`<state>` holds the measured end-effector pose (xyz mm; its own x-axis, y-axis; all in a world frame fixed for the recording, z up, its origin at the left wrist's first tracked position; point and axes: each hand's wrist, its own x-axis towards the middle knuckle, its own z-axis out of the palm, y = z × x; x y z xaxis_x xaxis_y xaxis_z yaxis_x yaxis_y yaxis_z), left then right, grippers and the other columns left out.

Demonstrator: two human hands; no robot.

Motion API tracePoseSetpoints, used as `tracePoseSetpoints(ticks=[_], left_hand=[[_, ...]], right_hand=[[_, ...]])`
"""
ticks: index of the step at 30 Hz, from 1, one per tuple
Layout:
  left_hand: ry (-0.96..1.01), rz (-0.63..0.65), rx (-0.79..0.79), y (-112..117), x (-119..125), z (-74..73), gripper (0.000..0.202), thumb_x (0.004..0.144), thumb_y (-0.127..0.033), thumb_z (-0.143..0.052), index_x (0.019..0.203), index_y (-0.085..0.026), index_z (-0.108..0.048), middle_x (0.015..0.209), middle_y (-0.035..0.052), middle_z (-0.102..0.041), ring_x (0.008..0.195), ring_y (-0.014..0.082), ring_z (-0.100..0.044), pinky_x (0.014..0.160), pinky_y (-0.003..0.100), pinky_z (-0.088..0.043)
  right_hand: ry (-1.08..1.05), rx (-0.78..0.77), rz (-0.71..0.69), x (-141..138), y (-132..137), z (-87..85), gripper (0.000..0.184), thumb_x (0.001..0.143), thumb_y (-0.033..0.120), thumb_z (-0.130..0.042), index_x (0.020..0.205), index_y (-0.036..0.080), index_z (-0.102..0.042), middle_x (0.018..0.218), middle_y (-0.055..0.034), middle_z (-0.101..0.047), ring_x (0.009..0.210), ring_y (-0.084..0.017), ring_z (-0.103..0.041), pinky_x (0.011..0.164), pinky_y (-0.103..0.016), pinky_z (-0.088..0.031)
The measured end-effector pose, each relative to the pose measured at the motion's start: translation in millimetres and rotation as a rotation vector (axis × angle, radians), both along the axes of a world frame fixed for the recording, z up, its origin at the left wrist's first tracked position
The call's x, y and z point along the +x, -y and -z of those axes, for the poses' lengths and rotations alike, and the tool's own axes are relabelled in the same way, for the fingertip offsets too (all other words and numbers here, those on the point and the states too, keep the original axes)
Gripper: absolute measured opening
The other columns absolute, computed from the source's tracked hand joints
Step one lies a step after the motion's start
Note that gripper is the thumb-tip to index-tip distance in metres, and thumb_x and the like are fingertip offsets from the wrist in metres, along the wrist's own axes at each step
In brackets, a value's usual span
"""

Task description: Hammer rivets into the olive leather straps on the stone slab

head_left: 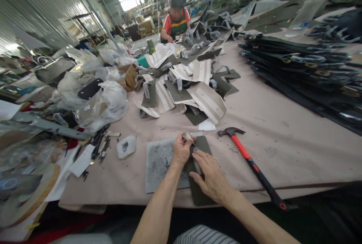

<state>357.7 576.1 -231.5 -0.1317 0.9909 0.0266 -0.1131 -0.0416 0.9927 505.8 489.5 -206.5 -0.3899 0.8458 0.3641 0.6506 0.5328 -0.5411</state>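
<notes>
My left hand (181, 149) is closed around a small pale cylindrical tool (187, 137), with its lower end at the top of a dark olive bag panel (201, 195). My right hand (210, 174) lies on that panel, fingers stretched out and thumb apart. Between its thumb and fingers shows a plastic-wrapped handle (197, 166) attached to the panel. Under the panel's left side is a grey, scuffed work board (158, 164). To the right of my hands rests a claw hammer (246, 153) with a red and black handle.
A heap of olive and cream bag panels (207, 100) lies ahead. Stacked black panels (302, 74) are at the right. Plastic bags (113, 98), a small translucent dish (126, 146) and loose strips (104, 148) lie left. A co-worker (177, 19) is at the far end.
</notes>
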Motion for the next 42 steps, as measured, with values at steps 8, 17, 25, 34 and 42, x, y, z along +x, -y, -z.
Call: tracePoseSetpoints(ticks=[8,17,25,34,42], left_hand=[[0.017,0.028,-0.016,0.3,4.0,1.8,0.029,0.084,-0.036,-0.074,0.101,-0.017,-0.060,0.090,0.0075,-0.075,0.085,0.0199,-0.072,0.083,0.032,-0.055],[-0.161,0.062,0.031,1.4,4.3,3.8,0.018,0.087,-0.023,-0.064,0.103,-0.018,-0.060,0.091,0.0070,-0.075,0.085,0.0185,-0.071,0.082,0.030,-0.055],[-0.371,0.243,0.112,-7.0,-1.1,-9.2,0.016,0.083,-0.013,-0.060,0.097,-0.018,-0.065,0.087,0.0041,-0.073,0.082,0.0179,-0.068,0.079,0.028,-0.054],[-0.363,0.435,0.124,-16.8,-10.9,-8.5,0.015,0.083,-0.014,-0.061,0.096,-0.016,-0.069,0.087,0.0042,-0.073,0.084,0.0186,-0.068,0.081,0.028,-0.052],[-0.368,0.348,0.143,-3.5,-9.7,-0.3,0.013,0.091,-0.026,-0.059,0.093,-0.016,-0.068,0.088,0.0052,-0.074,0.082,0.0181,-0.067,0.081,0.029,-0.053]], right_hand=[[0.004,0.037,-0.054,11.8,8.8,26.6,0.061,0.095,0.044,-0.057,0.143,0.011,-0.041,0.147,-0.0191,-0.051,0.142,-0.033,-0.039,0.115,-0.059,-0.029],[-0.058,-0.056,-0.087,14.7,5.3,15.4,0.064,0.095,0.047,-0.056,0.147,0.014,-0.039,0.148,-0.0182,-0.050,0.141,-0.033,-0.042,0.116,-0.059,-0.029],[0.191,-0.072,0.485,106.1,-11.4,2.5,0.038,0.093,0.037,-0.052,0.119,0.010,-0.058,0.114,-0.0219,-0.062,0.106,-0.035,-0.060,0.093,-0.050,-0.049],[-0.427,-1.185,0.527,126.5,-16.1,-21.9,0.012,0.078,0.029,-0.057,0.080,0.021,-0.048,0.067,0.0021,-0.045,0.052,-0.012,-0.043,0.047,-0.025,-0.041],[-0.290,-0.445,0.451,83.3,-20.4,-93.4,0.038,0.092,0.059,-0.042,0.078,0.024,-0.046,0.054,0.0034,-0.045,0.045,-0.014,-0.041,0.045,-0.027,-0.029]])
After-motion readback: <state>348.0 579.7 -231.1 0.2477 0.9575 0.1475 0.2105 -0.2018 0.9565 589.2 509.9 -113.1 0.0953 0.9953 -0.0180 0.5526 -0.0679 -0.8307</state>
